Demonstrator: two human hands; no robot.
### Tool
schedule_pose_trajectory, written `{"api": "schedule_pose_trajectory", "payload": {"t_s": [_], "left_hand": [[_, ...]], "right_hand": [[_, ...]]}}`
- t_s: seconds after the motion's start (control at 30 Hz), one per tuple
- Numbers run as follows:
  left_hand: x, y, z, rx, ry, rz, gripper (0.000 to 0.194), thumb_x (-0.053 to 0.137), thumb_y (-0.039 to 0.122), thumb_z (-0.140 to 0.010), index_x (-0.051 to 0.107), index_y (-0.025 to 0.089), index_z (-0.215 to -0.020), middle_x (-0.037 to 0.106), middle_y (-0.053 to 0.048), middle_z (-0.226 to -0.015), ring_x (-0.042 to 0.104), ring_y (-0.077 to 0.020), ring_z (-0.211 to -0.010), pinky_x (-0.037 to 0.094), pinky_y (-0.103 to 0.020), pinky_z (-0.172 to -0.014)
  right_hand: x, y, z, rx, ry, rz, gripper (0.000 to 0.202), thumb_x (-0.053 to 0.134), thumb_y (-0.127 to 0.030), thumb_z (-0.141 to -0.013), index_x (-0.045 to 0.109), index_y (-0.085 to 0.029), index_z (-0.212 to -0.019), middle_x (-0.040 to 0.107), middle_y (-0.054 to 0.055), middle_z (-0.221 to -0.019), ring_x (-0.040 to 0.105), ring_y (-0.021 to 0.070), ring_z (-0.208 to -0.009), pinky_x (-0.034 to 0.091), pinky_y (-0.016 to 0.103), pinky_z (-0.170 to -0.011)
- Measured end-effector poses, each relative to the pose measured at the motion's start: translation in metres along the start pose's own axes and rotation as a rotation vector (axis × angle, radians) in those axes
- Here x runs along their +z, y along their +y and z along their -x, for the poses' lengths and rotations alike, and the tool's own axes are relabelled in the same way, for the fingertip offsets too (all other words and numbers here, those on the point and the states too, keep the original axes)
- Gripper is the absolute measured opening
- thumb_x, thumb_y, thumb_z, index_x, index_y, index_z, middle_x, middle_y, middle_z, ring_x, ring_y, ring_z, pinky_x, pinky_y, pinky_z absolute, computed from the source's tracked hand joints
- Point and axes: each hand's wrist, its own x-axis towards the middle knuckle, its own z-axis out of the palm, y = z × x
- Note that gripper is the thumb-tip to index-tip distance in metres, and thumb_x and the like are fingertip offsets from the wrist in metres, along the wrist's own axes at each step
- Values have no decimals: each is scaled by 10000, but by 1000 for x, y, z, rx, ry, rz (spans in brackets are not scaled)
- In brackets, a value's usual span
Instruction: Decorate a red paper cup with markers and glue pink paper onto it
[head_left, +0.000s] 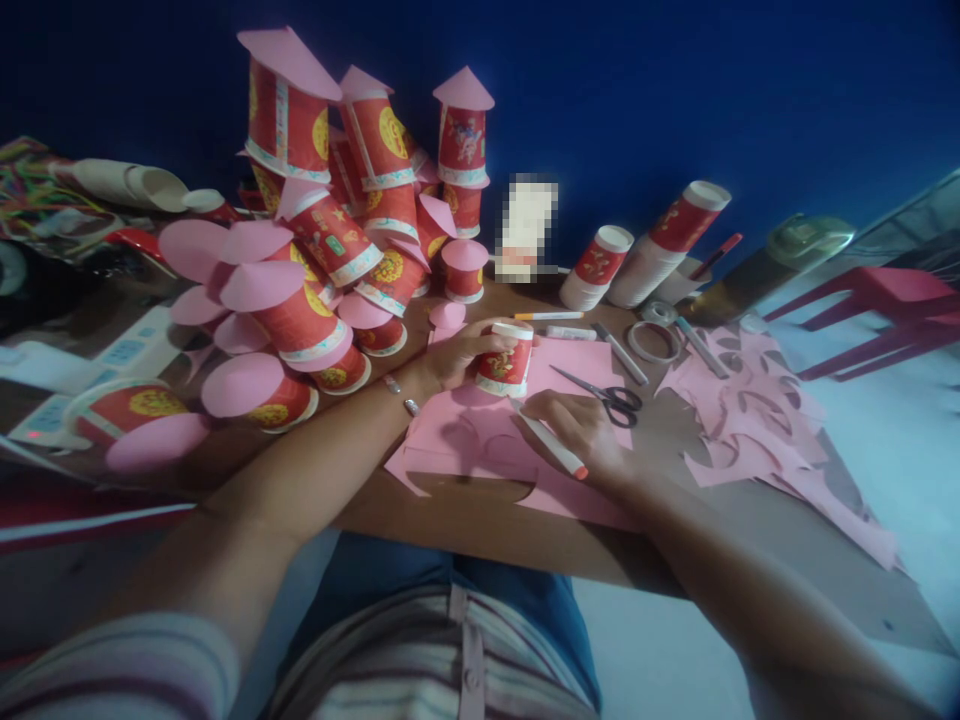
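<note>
My left hand is closed round a red paper cup with a gold pattern, standing upside down on a sheet of pink paper. In my right hand is a white marker pen with an orange-red end, its tip close to the cup's lower rim. Whether the tip touches the paper I cannot tell. Round outlines show on the pink sheet in front of the cup. Black-handled scissors lie just beyond my right hand, partly over the pink paper.
Stacked red cups with pink cone tops crowd the left side. Cup stacks stand at the back right. Tape rolls, a grey marker and pink paper scraps lie to the right. A red stool stands beyond the table.
</note>
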Motion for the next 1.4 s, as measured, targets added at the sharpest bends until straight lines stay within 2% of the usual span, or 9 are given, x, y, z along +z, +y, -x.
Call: {"api": "schedule_pose_trajectory", "payload": {"t_s": [0.27,1.07,1.3,1.4], "left_hand": [[0,0,0,-7,-3,-9,542,911,420,-747,761,122,-1174,790,-203,-1275,741,-269,-1053,561,-357,-875],[-1,-1,0,4,-16,-9,527,916,430,-738,779,118,-1140,792,-204,-1271,745,-267,-1051,563,-347,-873],[-2,-1,-1,0,-23,-12,521,906,411,-754,767,114,-1159,793,-215,-1260,748,-286,-1074,570,-391,-925],[-2,-1,-1,7,-24,-21,525,899,413,-756,764,111,-1163,796,-216,-1247,752,-290,-1071,570,-392,-923]], "right_hand": [[-2,0,0,11,-52,-34,90,592,-121,-1063,628,-199,-1090,748,38,-867,701,156,-687,492,266,-595],[-1,1,1,38,-56,-20,104,591,-181,-1092,605,-214,-994,705,2,-805,636,129,-627,421,266,-568],[3,4,1,8,31,42,115,632,-174,-1082,585,-205,-981,706,-6,-777,638,124,-614,414,268,-570],[3,4,2,4,31,57,102,630,-179,-1084,588,-203,-993,709,-7,-780,638,122,-612,407,268,-567]]}}
